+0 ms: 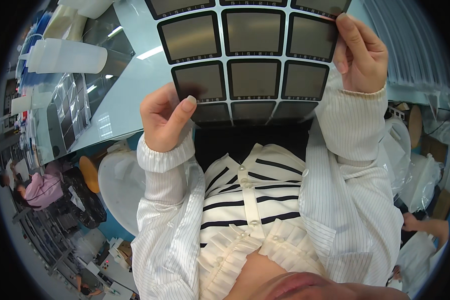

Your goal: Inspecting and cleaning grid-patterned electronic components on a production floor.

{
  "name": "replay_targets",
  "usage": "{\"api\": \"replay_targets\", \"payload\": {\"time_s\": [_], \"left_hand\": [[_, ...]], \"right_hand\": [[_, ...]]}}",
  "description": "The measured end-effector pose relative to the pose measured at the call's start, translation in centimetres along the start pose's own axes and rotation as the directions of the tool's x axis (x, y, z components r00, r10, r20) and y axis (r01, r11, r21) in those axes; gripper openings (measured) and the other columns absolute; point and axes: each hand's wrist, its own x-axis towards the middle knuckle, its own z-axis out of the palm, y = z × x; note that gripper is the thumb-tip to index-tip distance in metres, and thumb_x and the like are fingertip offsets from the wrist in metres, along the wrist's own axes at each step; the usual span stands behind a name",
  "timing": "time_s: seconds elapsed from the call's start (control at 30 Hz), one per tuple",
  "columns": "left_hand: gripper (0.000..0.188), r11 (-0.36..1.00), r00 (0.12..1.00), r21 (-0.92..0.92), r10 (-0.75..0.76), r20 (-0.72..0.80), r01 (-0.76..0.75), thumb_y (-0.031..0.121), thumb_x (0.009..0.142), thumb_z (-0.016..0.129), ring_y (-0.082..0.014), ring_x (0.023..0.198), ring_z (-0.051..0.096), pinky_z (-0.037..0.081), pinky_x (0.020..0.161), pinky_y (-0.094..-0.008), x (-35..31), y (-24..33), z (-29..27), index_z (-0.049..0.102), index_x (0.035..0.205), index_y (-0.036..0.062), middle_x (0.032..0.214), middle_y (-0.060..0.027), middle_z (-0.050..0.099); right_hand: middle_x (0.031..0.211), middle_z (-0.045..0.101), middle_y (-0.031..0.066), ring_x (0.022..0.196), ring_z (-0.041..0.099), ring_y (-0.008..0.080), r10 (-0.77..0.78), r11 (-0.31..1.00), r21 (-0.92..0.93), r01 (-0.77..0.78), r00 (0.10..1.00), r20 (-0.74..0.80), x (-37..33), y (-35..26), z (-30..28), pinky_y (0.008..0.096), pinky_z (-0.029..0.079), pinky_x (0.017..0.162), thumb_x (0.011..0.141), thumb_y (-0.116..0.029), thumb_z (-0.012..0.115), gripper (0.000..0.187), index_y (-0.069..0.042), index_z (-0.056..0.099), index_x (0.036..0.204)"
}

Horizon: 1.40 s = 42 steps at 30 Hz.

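Observation:
Between my hands is a thin sheet of black-framed grey panels (253, 31), laid out in rows with pale gaps between them. Small pale marks run along the lower border of each frame. My left hand (166, 116) grips its lower left edge, thumb on top and fingers out of sight behind. At the right edge, higher up, my right hand (361, 52) pinches the sheet between thumb and fingers. The near end of the sheet tilts over the table edge above my lap, and its far end runs out of the picture.
The sheet is over a pale, glossy table (120, 95). On the left lie a translucent squeeze bottle (67, 56) and clear-wrapped dark sheets (72, 110). A stack of clear plastic sleeves (410, 45) lies at right. Other people (42, 190) are in the background on both sides.

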Motion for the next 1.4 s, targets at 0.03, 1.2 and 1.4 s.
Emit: {"api": "replay_targets", "payload": {"time_s": [0.03,1.2,1.4], "left_hand": [[0.016,0.999,1.000,0.029,-0.014,0.025,0.014,0.011,0.085,0.061,-0.0061,0.053,0.040,0.030,0.050,-0.0199,-0.3,0.2,-0.1,0.059,0.075,-0.0026,0.060,-0.0001,0.052],[0.013,0.992,0.993,0.045,-0.115,-0.018,0.116,0.009,0.085,0.062,-0.0037,0.046,0.046,0.034,0.043,-0.0160,-4.1,3.9,2.2,0.064,0.084,-0.0036,0.063,-0.0029,0.060],[0.015,0.990,0.991,0.053,-0.130,0.022,0.129,0.010,0.085,0.063,-0.0042,0.047,0.048,0.035,0.044,-0.0161,-4.2,4.3,2.0,0.064,0.086,-0.0042,0.065,-0.0039,0.060]], "right_hand": [[0.077,0.067,0.0073,0.039,0.041,0.0051,-0.030,0.998,-0.053,0.031,1.000,0.002,0.0,-0.5,-0.1,0.0164,0.029,0.037,0.090,-0.009,0.057,0.020,0.000,0.065,0.107],[0.098,0.068,0.0137,0.038,0.045,0.0058,-0.025,0.999,-0.029,0.026,0.999,0.032,-2.3,-2.3,-4.7,0.0144,0.034,0.037,0.093,-0.007,0.050,0.024,0.000,0.061,0.114],[0.096,0.068,0.0135,0.037,0.045,0.0059,-0.019,0.999,-0.033,0.020,0.999,0.042,-2.3,-2.4,-4.9,0.0141,0.034,0.037,0.094,-0.008,0.049,0.026,0.000,0.059,0.116]]}}
